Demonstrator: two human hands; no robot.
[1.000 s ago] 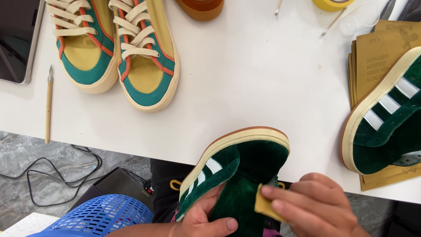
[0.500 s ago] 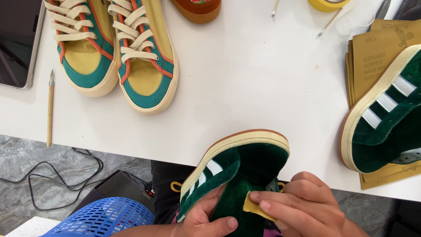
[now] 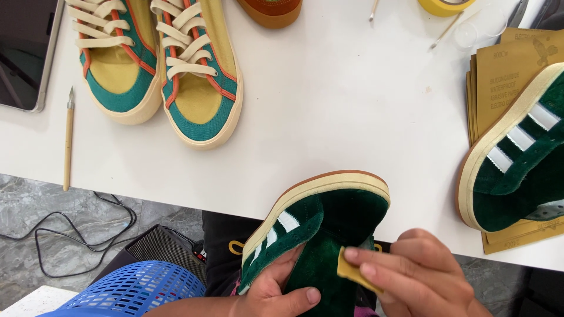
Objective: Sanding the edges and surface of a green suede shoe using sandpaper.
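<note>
Below the table edge [image 3: 176, 194], green shoe [image 3: 329, 223] in both hands.

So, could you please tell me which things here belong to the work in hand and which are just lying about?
In use:
- green suede shoe, held by the left hand
- small tan pad, pinched in the right hand

Lying about:
- teal and yellow sneakers
- second green shoe
- sandpaper sheets
- brush
- blue basket

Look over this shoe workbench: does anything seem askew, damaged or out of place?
Nothing looks damaged or spilled. The one oddity: the second green suede shoe lies tipped on its side across the sandpaper sheets at the table edge. The left hand holds the other green shoe; the right hand presses a yellow pad to it.
</note>
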